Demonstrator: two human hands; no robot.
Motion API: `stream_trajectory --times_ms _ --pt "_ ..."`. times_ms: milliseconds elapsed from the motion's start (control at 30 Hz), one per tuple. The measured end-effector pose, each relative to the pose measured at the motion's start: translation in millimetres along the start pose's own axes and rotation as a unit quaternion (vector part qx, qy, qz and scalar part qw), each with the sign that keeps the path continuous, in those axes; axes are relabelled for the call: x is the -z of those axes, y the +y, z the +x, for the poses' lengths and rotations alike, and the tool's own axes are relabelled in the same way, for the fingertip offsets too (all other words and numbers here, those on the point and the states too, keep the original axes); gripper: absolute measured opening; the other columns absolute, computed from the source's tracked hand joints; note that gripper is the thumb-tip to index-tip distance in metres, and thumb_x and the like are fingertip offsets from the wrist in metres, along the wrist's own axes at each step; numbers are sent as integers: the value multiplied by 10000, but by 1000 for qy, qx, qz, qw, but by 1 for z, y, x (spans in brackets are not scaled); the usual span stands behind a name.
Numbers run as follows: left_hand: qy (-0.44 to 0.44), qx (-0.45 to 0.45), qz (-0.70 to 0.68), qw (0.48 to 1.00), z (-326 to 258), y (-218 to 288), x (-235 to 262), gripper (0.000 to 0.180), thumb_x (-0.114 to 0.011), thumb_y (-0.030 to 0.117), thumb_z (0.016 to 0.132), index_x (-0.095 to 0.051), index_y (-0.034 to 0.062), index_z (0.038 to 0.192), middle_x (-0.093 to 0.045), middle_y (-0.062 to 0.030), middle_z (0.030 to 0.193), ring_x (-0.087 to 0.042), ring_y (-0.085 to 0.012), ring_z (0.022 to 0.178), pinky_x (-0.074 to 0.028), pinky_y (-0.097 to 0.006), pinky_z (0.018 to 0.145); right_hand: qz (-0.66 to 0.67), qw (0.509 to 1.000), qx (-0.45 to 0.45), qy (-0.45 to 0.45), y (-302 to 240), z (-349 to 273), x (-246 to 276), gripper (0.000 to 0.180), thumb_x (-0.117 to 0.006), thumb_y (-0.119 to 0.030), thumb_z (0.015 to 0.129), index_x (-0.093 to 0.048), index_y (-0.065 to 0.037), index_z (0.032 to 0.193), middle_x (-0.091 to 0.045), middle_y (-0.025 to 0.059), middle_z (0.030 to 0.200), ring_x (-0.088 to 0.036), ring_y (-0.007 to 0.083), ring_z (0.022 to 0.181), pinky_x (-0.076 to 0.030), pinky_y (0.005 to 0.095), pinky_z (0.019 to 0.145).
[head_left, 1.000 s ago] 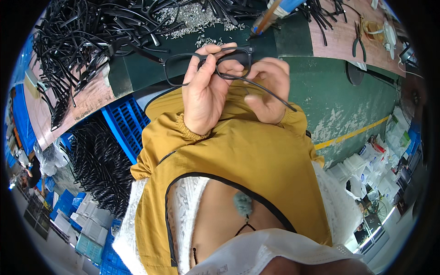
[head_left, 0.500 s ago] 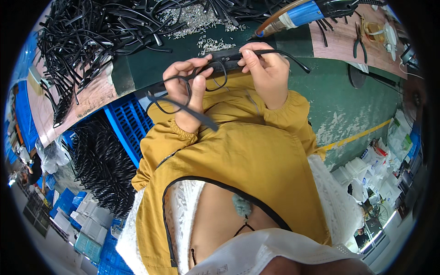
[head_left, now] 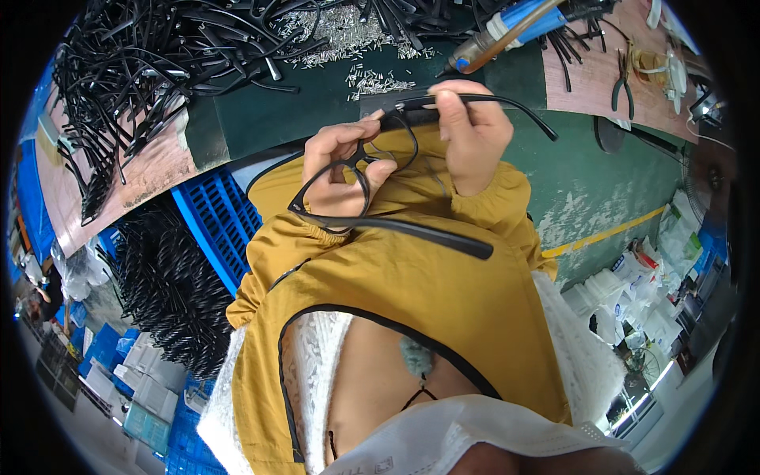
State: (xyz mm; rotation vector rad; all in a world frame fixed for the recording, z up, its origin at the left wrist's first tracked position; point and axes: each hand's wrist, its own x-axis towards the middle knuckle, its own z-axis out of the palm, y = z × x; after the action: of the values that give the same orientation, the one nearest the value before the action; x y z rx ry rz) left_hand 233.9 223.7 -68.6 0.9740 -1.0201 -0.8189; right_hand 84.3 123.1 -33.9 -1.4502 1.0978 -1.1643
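Tilting glasses [head_left: 356,170] lower than half a second ago, one temple now swinging out below. Pinching lens rim with left hand [head_left: 342,170], fingers clamped; gripping other temple with right hand [head_left: 471,131], above bench [head_left: 317,95] edge. Suggesting hinge checking.

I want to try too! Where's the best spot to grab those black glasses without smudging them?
Probably the thick front rim of the glasses, pinched from the side as the left hand does. The thin arms stick out and offer less to grip; the right hand holds one.
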Motion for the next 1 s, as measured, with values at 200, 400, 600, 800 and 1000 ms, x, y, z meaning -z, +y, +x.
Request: stream_trajectory --times_ms 200,400,600,800,1000 --pt "8 -24 52 998 3 1 -4 572 -899 101 781 -544 -5 1218 -659 -183 1184 -667 -361 1198 -536 -450 1054 30 999 -32 -14 7 -4 10 118 -690 -91 985 -715 23 1003 -652 15 727 -541 51 542 -408 211 495" --pt "29 -43 107 993 2 3 -7 567 -940 199 726 -598 10 1136 -710 -191 1103 -699 -382 1138 -571 -446 974 65 995 -71 1 6 -6 9 86 -685 -52 980 -717 24 1005 -658 14 743 -534 40 545 -407 210 492" --pt "-25 -52 148 987 5 7 -5 479 -844 188 862 -531 -26 1155 -630 -194 1121 -677 -308 1097 -514 -591 1078 -4 999 -30 -10 0 1 6 68 -696 -24 957 -720 40 960 -671 37 772 -534 72 596 -412 235 529" --pt "-3 -81 109 991 8 -1 -10 459 -873 191 824 -586 -17 1117 -663 -189 1052 -700 -352 1091 -562 -501 1013 -31 996 74 -27 -8 3 -1 48 -705 1 926 -718 48 924 -697 90 845 -568 127 675 -444 257 595" --pt "104 96 -51 989 27 26 -16 338 -606 4 1009 -425 -20 1293 -644 -182 1184 -680 -268 1122 -573 -380 1004 -125 986 37 -102 1 4 11 180 -701 -12 935 -708 2 1114 -708 99 1007 -687 169 862 -543 271 717"
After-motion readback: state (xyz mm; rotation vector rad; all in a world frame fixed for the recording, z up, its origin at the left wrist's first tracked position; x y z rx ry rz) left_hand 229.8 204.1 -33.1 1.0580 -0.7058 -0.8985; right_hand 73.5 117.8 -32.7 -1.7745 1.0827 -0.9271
